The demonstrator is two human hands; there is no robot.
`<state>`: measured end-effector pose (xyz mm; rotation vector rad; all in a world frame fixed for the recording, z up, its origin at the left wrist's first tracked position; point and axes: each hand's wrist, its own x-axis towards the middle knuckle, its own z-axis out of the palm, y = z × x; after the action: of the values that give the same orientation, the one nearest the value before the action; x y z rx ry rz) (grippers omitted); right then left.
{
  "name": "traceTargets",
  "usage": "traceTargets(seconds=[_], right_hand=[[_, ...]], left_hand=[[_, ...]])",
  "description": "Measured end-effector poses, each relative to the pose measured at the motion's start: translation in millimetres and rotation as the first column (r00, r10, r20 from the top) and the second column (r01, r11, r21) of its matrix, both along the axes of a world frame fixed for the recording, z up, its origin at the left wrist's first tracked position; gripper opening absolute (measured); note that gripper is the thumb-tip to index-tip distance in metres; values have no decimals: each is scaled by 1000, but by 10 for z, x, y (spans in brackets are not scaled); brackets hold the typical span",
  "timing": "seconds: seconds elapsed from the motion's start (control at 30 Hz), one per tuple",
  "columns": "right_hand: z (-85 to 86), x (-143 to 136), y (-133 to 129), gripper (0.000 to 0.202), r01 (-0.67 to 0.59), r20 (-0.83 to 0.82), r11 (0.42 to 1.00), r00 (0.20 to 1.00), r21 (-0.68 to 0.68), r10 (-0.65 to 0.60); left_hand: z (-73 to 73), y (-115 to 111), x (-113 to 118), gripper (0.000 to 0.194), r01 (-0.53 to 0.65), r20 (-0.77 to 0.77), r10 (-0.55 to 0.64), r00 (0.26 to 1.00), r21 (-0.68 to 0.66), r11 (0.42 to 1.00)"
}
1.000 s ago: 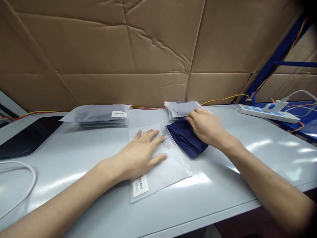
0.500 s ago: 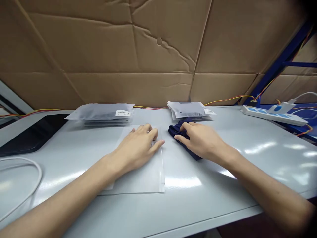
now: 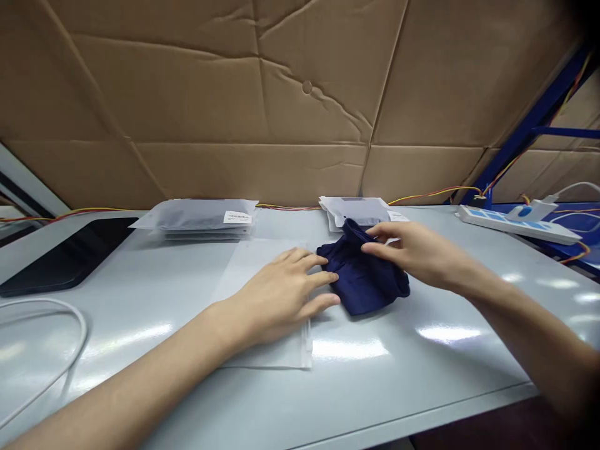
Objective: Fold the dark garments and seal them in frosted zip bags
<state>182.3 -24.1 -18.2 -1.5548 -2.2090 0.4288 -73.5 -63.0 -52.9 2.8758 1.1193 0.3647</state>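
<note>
**Navy cloth between 2 hands on a grey bench**

So the navy cloth (image 3: 368, 278) is lying on the table, rumpled and partly folded, just to the right of the left hand (image 3: 287, 290) and right by the fingertips of the right hand (image 3: 407, 250). Its top edge stands up in a little fold next to the right hand, which has that edge caught between thumb and fingers — a fairly narrow grip.

The left hand is palm down with its fingers spread wide, not gripping anything. Its fingertips reach the cloth's left edge, and under the palm there's a flat, frosted plastic bag (image 3: 269, 356), poking out above and below the hand.

Beyond the left hand, a bit to its left, sits a left stack (image 3: 197, 219) of filled frosted bags with a white label on the top 1. Just past the right hand there's a right stack (image 3: 354, 209) of similar bags, also with a white label showing.

Farther out: a black flat device (image 3: 70, 256) and a white cable (image 3: 77, 350) well left of the left hand, and a power strip (image 3: 515, 224) off beyond the right hand — a white plug is in it. Creased cardboard (image 3: 225, 106) stands behind everything, and the grey table (image 3: 450, 381) carries the lot.
</note>
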Motion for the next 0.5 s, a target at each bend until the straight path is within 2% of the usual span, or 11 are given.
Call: traceTargets(seconds=[0.07, 0.17, 0.23, 0.27, 0.37, 0.43, 0.5], right_hand=[[82, 251, 48, 34, 50, 68, 997, 996, 55, -54], [177, 560, 107, 34, 216, 190, 948, 946, 233, -262], [205, 648, 122, 33, 243, 245, 909, 910, 339, -335], [202, 655, 125, 32, 230, 250, 902, 909, 366, -334], [110, 604, 162, 30, 77, 253, 949, 954, 306, -159], [-28, 581, 231, 28, -55, 280, 977, 960, 206, -5], [-206, 596, 327, 30, -101, 298, 980, 953, 172, 46]], left_hand=[[6, 31, -19, 38, -13, 18, 13, 1000, 6, 1000], [4, 72, -33, 35, -15, 38, 15, 999, 2, 1000], [-6, 83, -32, 34, -21, 47, 21, 999, -5, 1000], [-10, 84, -30, 34, -22, 49, 22, 999, -7, 1000], [-16, 75, -24, 33, -34, 42, 35, 998, -16, 999], [-13, 74, -26, 33, -45, 39, 45, 998, -18, 999], [-11, 82, -31, 32, -55, 44, 55, 998, -12, 998]])
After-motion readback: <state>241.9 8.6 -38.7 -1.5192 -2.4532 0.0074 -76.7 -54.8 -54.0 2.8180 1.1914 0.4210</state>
